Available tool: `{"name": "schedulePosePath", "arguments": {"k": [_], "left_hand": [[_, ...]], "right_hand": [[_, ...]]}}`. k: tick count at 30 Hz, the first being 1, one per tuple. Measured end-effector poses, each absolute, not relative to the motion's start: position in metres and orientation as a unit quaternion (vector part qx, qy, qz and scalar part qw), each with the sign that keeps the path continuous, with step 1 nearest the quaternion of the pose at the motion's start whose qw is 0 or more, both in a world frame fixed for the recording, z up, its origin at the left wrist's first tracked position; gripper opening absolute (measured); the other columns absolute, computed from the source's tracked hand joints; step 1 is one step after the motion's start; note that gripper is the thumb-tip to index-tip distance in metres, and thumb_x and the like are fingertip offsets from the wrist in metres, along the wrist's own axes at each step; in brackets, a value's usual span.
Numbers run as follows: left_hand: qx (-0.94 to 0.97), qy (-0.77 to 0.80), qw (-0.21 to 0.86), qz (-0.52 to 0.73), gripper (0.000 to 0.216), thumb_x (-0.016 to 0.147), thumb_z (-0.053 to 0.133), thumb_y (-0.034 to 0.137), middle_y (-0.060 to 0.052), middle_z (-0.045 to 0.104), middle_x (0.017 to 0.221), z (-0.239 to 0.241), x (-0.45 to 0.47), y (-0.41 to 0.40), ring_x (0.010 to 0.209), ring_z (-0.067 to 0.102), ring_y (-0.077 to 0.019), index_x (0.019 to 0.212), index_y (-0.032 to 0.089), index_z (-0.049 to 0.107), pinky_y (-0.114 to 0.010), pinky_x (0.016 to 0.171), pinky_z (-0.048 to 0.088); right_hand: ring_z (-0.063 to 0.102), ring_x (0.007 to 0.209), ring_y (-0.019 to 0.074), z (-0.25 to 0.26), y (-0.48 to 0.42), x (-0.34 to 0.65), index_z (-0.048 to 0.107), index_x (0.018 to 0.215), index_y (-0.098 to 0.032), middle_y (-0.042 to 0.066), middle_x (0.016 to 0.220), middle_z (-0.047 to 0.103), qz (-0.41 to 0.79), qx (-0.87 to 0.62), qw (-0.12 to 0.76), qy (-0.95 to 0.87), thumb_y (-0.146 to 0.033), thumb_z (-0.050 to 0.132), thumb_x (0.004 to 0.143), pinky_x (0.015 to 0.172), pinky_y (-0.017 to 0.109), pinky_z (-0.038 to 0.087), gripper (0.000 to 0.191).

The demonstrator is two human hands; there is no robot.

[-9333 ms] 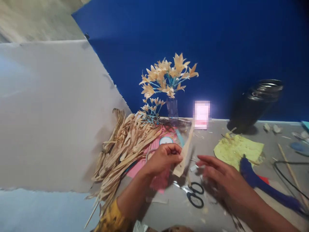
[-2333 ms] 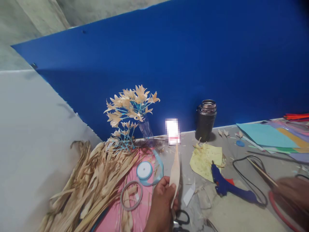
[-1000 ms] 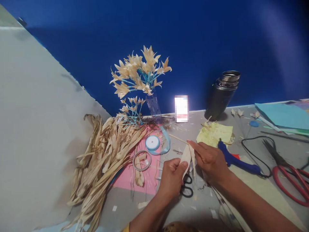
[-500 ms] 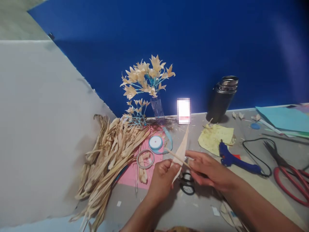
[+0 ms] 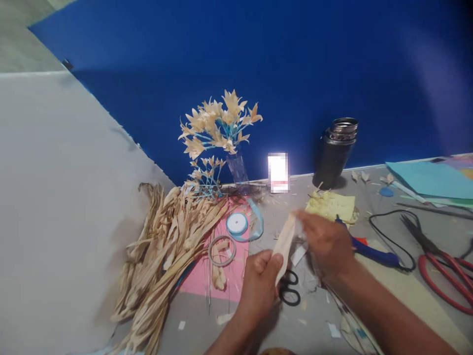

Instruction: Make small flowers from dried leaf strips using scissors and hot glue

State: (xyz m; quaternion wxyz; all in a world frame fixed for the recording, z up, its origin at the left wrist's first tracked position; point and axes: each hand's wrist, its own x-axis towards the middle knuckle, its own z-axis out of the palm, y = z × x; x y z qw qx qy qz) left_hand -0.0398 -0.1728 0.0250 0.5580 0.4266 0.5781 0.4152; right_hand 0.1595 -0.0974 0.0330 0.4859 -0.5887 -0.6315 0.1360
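Observation:
A pale, tapering strip of dried corn husk is pinched near its lower end between the thumb and fingers of my left hand. My right hand, a little blurred, has its fingertips closed at the strip's upper tip. Black-handled scissors lie on the table just under the strip, their blades hidden. A white scrap of paper is between my hands. To the left, a spool of light blue ribbon and a roll of tape rest on pink paper.
A heap of dried corn husks covers the left side. Behind stand husk flowers in a clear vase and a dark flask. On the right lie a blue glue gun, yellow paper and red-handled scissors.
My right hand has moved up to the husk strip's tip. The thin stick-like piece that crossed the strip no longer shows there. The strip now looks narrower, and the camera view has shifted slightly.

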Motion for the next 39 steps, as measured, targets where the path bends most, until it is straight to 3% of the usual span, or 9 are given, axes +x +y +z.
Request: {"name": "schedulePosePath", "arguments": {"k": [3,5,7,11,16,21,27,32,39], "left_hand": [[0.309,0.577,0.601,0.459,0.054,0.068,0.077,0.067,0.008,0.041,0.047,0.017,-0.050,-0.178,0.038,0.026,-0.0048,0.065,0.017,0.059,-0.021,0.040,0.018],[0.248,0.537,0.618,0.518,0.047,0.070,0.080,0.060,0.007,0.048,0.048,0.014,-0.052,-0.176,0.038,0.034,-0.0068,0.079,0.017,0.065,-0.020,0.041,0.026],[0.224,0.492,0.624,0.563,0.042,0.069,0.085,0.051,0.002,0.060,0.058,0.015,-0.049,-0.172,0.046,0.050,-0.0102,0.086,0.017,0.068,-0.022,0.048,0.039],[0.234,0.474,0.628,0.571,0.039,0.061,0.093,0.041,-0.005,0.070,0.073,0.019,-0.036,-0.166,0.066,0.063,-0.0143,0.082,0.014,0.075,-0.026,0.066,0.050],[0.224,0.463,0.637,0.575,0.045,0.058,0.094,0.044,-0.008,0.073,0.074,0.004,-0.035,-0.169,0.063,0.062,-0.0164,0.086,0.013,0.077,-0.029,0.066,0.051],[0.308,0.536,0.557,0.554,0.047,0.064,0.087,0.056,-0.007,0.067,0.062,0.000,-0.041,-0.168,0.058,0.058,-0.0173,0.070,0.011,0.074,-0.028,0.056,0.044],[0.399,0.596,0.445,0.536,0.039,0.068,0.083,0.053,-0.009,0.072,0.069,0.015,-0.040,-0.170,0.063,0.060,-0.0216,0.078,0.015,0.082,-0.031,0.061,0.047],[0.366,0.651,0.418,0.516,0.044,0.066,0.083,0.057,-0.004,0.064,0.052,0.010,-0.050,-0.166,0.058,0.061,-0.0236,0.082,0.016,0.083,-0.032,0.060,0.049],[0.301,0.628,0.375,0.612,0.053,0.059,0.089,0.056,-0.009,0.079,0.098,0.035,-0.125,-0.153,0.072,0.071,-0.0249,0.100,0.024,0.081,-0.035,0.064,0.057]], "right_hand": [[0.050,0.050,0.0185,0.062,-0.083,0.201,0.076,0.107,-0.016,0.007,0.065,0.062,0.084,-0.660,0.540,-0.516,-0.046,0.049,0.099,0.050,0.032,0.040,0.041],[0.050,0.051,0.0168,0.067,-0.091,0.201,0.074,0.114,-0.021,0.003,0.067,0.060,0.247,-0.639,0.555,-0.471,-0.054,0.054,0.096,0.047,0.029,0.038,0.042],[0.052,0.054,0.0164,0.055,-0.111,0.177,0.074,0.105,-0.021,0.002,0.068,0.061,0.408,-0.580,0.488,-0.509,-0.053,0.063,0.089,0.049,0.027,0.041,0.038],[0.053,0.060,0.0146,0.017,-0.148,0.114,0.070,0.098,-0.020,0.002,0.085,0.069,0.521,-0.493,0.418,-0.558,-0.043,0.076,0.074,0.053,0.026,0.042,0.034],[0.052,0.062,0.0169,0.014,-0.152,0.111,0.060,0.069,-0.021,-0.002,0.062,0.056,0.461,-0.520,0.387,-0.606,-0.044,0.061,0.085,0.060,0.027,0.042,0.028],[0.049,0.063,0.0153,0.025,-0.146,0.127,0.057,0.074,-0.022,-0.004,0.065,0.053,0.456,-0.502,0.316,-0.663,-0.035,0.060,0.083,0.059,0.025,0.036,0.017],[0.044,0.063,0.0149,0.024,-0.145,0.117,0.049,0.066,-0.022,-0.004,0.063,0.045,0.450,-0.490,0.325,-0.672,-0.039,0.055,0.084,0.059,0.025,0.032,0.026],[0.047,0.062,0.0149,0.024,-0.140,0.118,0.054,0.068,-0.021,-0.005,0.061,0.047,0.433,-0.492,0.305,-0.691,-0.030,0.054,0.082,0.059,0.026,0.031,0.017],[0.051,0.060,0.0156,0.033,-0.121,0.148,0.061,0.062,-0.020,-0.004,0.059,0.053,0.393,-0.493,0.265,-0.729,-0.019,0.061,0.073,0.057,0.026,0.030,0.011]]}}
